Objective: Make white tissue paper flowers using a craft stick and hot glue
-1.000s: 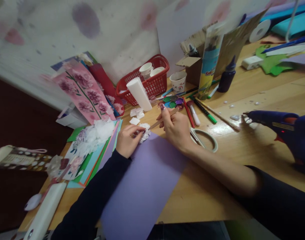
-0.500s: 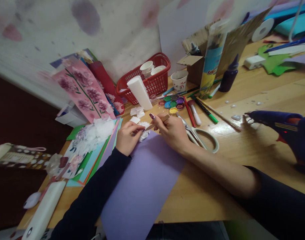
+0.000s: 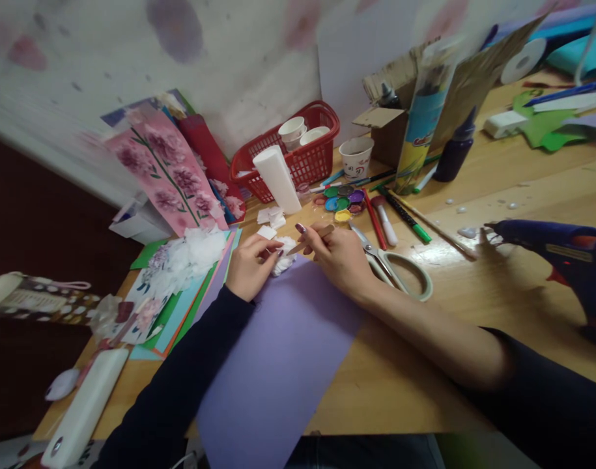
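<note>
My left hand (image 3: 251, 266) is closed at the fingertips on a small crumpled white paper bunch (image 3: 284, 262) at the far end of a purple sheet (image 3: 278, 352). My right hand (image 3: 340, 260) grips a thin brown wooden stick (image 3: 301, 246), its tip at the white bunch. Whether the tip presses in or only touches cannot be made out. White paper scraps (image 3: 271, 218) lie just beyond my left fingers. Scissors (image 3: 395, 264) with pale handles rest beside my right wrist.
A blue glue gun (image 3: 552, 238) stands at right. Behind are paint pots (image 3: 343, 203), pens, a paper cup (image 3: 356, 158), a red basket (image 3: 310, 166) and a white roll (image 3: 278, 179). Fluffy white tissue (image 3: 195, 254) sits on coloured sheets at left, near a pink flower picture (image 3: 165, 172).
The view has shifted slightly, so the back of the table appears a little further right. Both hands keep nearly the same pose, with the stick still at the white bunch.
</note>
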A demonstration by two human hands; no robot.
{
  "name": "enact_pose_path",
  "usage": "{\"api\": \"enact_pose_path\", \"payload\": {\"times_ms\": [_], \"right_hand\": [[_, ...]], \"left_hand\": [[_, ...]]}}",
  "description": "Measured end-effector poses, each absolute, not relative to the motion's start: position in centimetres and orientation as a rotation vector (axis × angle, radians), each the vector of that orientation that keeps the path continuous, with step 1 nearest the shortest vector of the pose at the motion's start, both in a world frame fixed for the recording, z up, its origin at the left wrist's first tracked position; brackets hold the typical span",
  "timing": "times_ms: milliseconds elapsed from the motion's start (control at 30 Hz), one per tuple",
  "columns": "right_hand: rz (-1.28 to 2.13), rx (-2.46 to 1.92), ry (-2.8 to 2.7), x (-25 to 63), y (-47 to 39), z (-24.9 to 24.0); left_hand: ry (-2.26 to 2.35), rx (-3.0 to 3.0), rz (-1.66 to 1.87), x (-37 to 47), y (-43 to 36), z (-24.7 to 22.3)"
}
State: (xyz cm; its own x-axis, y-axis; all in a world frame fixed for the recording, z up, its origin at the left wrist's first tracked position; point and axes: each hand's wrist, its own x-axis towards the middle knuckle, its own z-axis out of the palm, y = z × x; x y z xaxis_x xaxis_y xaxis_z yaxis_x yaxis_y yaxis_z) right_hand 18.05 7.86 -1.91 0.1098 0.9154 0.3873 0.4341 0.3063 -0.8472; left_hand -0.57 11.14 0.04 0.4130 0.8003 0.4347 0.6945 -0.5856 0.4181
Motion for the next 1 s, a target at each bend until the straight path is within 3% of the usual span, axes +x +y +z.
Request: {"api": "enact_pose_path", "payload": {"times_ms": [567,1000], "right_hand": [[0.597,-1.233,-1.242,18.3,7.6,-1.3],[0.672,-1.258,-1.361,18.1,7.8,-1.6]], "left_hand": [[1.417,2.547,1.031,-2.3,10.2,1.8],[1.308,2.562,0.914,-3.5,9.5,-0.3]]}}
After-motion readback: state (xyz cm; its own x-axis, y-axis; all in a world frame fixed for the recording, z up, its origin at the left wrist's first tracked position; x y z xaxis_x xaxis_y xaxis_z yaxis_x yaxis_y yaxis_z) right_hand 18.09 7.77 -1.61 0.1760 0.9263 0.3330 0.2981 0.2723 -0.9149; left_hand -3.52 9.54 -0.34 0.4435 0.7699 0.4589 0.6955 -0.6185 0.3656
